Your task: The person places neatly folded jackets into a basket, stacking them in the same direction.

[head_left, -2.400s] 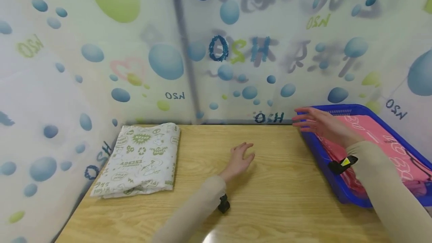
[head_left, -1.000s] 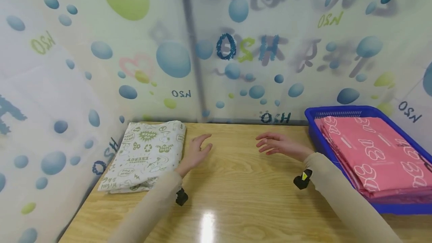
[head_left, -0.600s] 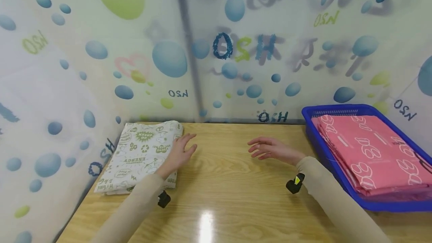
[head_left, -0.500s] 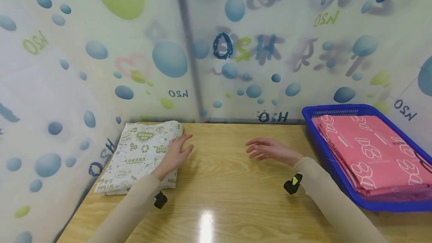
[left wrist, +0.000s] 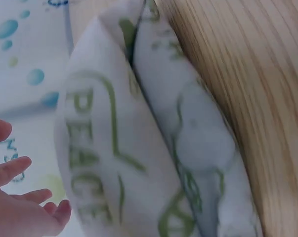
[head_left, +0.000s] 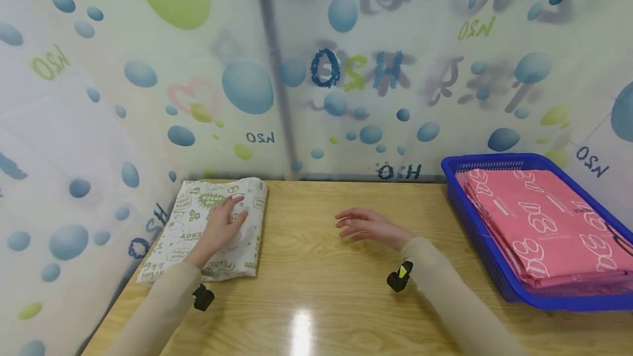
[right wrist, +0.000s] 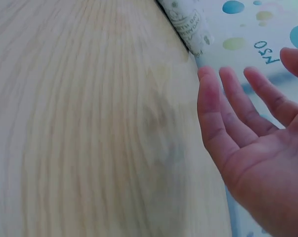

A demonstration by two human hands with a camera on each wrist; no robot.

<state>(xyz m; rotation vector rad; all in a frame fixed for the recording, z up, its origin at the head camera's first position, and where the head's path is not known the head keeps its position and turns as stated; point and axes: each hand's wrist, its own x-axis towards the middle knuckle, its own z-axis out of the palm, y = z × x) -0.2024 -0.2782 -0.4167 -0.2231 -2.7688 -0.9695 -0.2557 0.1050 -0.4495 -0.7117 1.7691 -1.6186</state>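
A folded white cloth with green print (head_left: 207,229) lies at the table's back left corner. My left hand (head_left: 222,223) rests flat on top of it, fingers straight. In the left wrist view the folded cloth (left wrist: 153,148) fills the frame, and my left hand (left wrist: 20,197) shows at the lower left edge. My right hand (head_left: 363,226) hovers open over the bare wood near the table's middle, holding nothing. The right wrist view shows my right hand (right wrist: 247,128) with its fingers spread above the wood, and the cloth (right wrist: 186,22) far off.
A blue plastic basket (head_left: 477,224) at the right holds a stack of pink sheets with white prints (head_left: 539,218). A wooden table (head_left: 321,279) runs to a bubble-patterned curtain wall (head_left: 296,70) at the back and left.
My left hand slid left from the table's middle onto the folded cloth. My right hand left the blue basket and moved left over the bare wood.
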